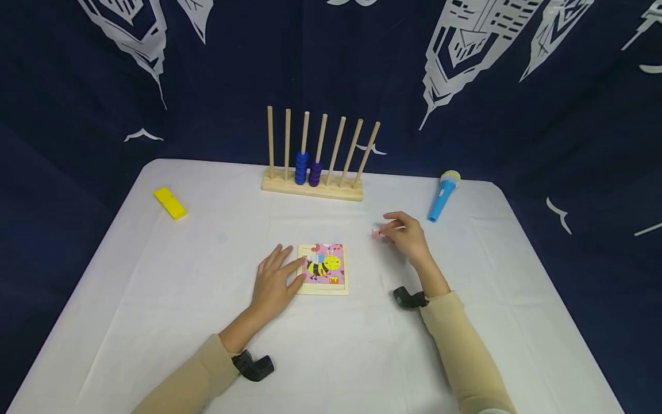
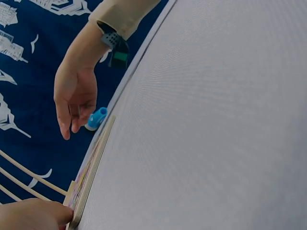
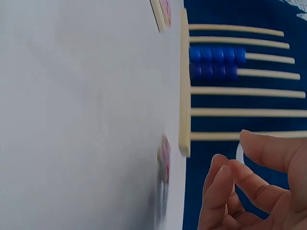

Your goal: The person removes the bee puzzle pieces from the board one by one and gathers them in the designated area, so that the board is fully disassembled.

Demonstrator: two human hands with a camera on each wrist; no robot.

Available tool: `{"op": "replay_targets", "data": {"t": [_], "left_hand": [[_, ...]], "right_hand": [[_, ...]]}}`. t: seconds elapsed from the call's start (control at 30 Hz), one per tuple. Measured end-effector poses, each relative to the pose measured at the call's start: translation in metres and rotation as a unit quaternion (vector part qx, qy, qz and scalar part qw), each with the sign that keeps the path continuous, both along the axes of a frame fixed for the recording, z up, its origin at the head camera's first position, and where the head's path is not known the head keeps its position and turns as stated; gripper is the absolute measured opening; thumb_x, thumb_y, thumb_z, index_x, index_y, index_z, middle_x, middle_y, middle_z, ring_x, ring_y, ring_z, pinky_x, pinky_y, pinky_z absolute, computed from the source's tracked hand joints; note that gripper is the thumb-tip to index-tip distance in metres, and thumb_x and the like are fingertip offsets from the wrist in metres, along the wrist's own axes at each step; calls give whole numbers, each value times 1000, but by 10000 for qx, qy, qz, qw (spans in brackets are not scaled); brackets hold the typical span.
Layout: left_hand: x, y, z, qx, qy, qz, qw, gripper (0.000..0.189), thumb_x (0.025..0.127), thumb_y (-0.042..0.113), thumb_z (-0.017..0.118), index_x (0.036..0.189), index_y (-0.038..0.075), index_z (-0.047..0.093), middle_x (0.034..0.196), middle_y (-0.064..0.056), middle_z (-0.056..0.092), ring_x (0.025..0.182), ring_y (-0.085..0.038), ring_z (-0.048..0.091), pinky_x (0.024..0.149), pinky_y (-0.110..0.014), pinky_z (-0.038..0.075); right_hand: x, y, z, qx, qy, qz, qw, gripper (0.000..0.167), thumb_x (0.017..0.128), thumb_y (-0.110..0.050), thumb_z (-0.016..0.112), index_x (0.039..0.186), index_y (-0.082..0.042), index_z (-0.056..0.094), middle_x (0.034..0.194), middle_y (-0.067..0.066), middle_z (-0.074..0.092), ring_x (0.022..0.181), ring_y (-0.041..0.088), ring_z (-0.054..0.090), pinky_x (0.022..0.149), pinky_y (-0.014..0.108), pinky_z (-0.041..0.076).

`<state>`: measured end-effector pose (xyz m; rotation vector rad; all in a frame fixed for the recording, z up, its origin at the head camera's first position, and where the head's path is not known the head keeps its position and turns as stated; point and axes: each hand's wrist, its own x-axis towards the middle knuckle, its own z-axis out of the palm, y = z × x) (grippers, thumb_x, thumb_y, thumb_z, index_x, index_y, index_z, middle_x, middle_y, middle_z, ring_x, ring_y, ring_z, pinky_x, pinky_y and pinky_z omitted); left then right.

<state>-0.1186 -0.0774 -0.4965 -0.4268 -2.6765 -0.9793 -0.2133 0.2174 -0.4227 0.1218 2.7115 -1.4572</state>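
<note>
A square wooden picture puzzle (image 1: pixel 324 267) with a yellow-and-black bee on pink lies flat; a pale patch shows at its upper left. My left hand (image 1: pixel 274 286) rests at its left side, thumb and fingertips touching the edge and fingers mostly straight. In the left wrist view the puzzle (image 2: pixel 91 177) appears edge-on, with the thumb against it. My right hand (image 1: pixel 408 237) hovers by a small pink puzzle piece (image 1: pixel 376 233). The right wrist view has this piece (image 3: pixel 164 155) on the table, apart from the fingertips; thumb and forefinger are spread with nothing between.
Behind the puzzle stands a wooden peg rack (image 1: pixel 312 187) with blue beads (image 1: pixel 301 168) and purple beads (image 1: pixel 315 173) on two upright rods. A blue toy microphone (image 1: pixel 442 196) lies at the back right, a yellow block (image 1: pixel 170 203) at the back left. A dark patterned cloth hangs behind.
</note>
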Motion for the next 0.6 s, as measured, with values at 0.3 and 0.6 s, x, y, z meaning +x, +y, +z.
{"op": "replay_targets", "data": {"t": [0.3,0.6], "left_hand": [[1,1,1,3,-42,-9,10000,37,86,19,74,121,7,70,143,-23,50,141,-43,33,109,-61,29],[1,1,4,-124,-15,23,9999,37,86,21,74,121,9,70,142,-22,51,141,-42,35,109,-61,30]], "right_hand": [[11,-46,-9,-373,-182,593,9974,36,91,-9,67,126,-2,60,97,10,58,74,21,63,66,28,56],[20,-83,-11,-491,130,1258,9908,40,83,-3,73,122,-1,63,98,14,60,72,15,55,62,22,52]]}}
